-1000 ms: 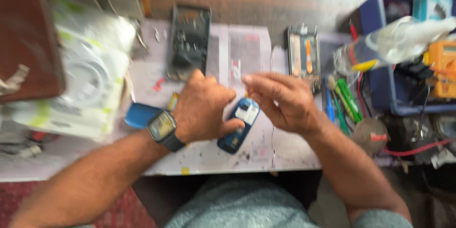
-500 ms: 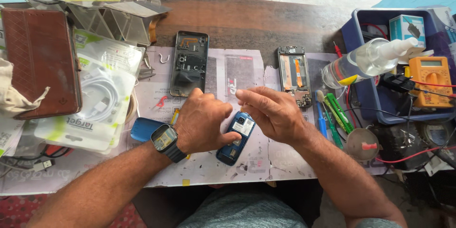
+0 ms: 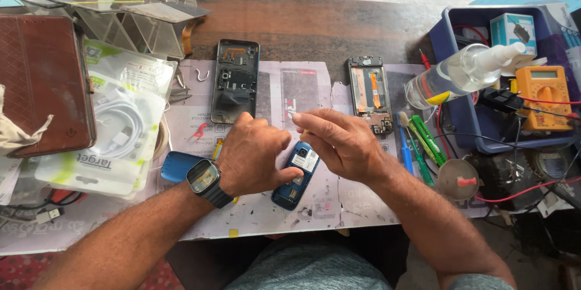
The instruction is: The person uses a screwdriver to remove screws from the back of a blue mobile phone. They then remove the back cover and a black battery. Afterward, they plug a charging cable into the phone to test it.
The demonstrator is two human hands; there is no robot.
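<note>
Left hand (image 3: 254,154) hides the blue phone's (image 3: 296,175) near edge.

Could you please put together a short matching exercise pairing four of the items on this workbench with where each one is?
Things:
1. small blue phone
2. spray bottle
3. yellow meter
4. brown case

Places:
A. far left of the table
B. lying across the blue bin's left rim
C. under the left hand's thumb, on the paper
D. inside the blue bin, right side

Pairs: 1-C, 2-B, 3-D, 4-A
</note>
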